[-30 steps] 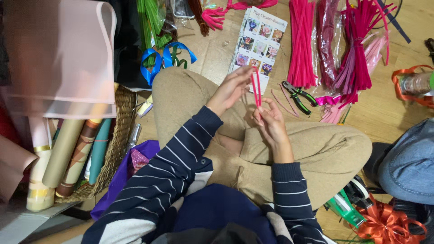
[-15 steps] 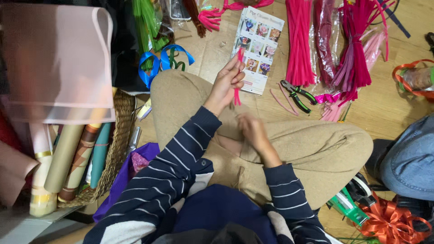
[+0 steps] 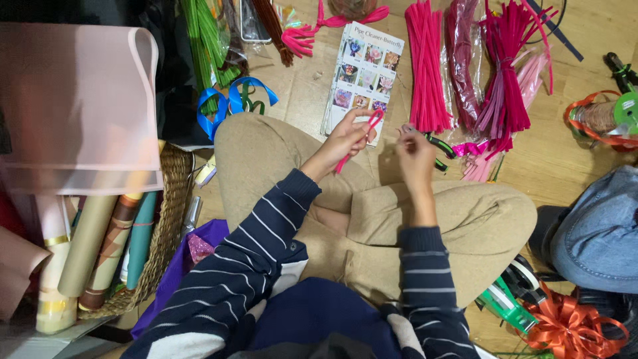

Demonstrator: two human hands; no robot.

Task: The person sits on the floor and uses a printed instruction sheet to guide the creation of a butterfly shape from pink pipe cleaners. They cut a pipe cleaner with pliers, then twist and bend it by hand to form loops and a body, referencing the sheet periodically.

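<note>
I sit cross-legged on a wooden floor in beige trousers and a striped sweater. My left hand (image 3: 344,141) is raised over my left knee and grips a bent hot-pink pipe cleaner (image 3: 367,126), whose lower end pokes out under the palm. My right hand (image 3: 415,151) is a little to the right with its fingertips pinched together, right beside green-handled pliers (image 3: 440,151) on the floor. I cannot tell whether those fingers hold anything. A printed picture sheet (image 3: 365,63) lies just beyond both hands.
Bundles of pink (image 3: 425,66), dark red and magenta pipe cleaners (image 3: 505,80) lie ahead, with green ones (image 3: 203,40) and a blue ribbon (image 3: 229,100) to the left. A wicker basket (image 3: 169,219) holds paper rolls. An orange bow (image 3: 575,326), a ribbon spool (image 3: 598,116) and another person's denim leg (image 3: 598,233) sit to the right.
My right hand has left my lap and moved forward, next to the pliers. My left hand still holds the pink pipe cleaner, now bent into a loop at its top.
</note>
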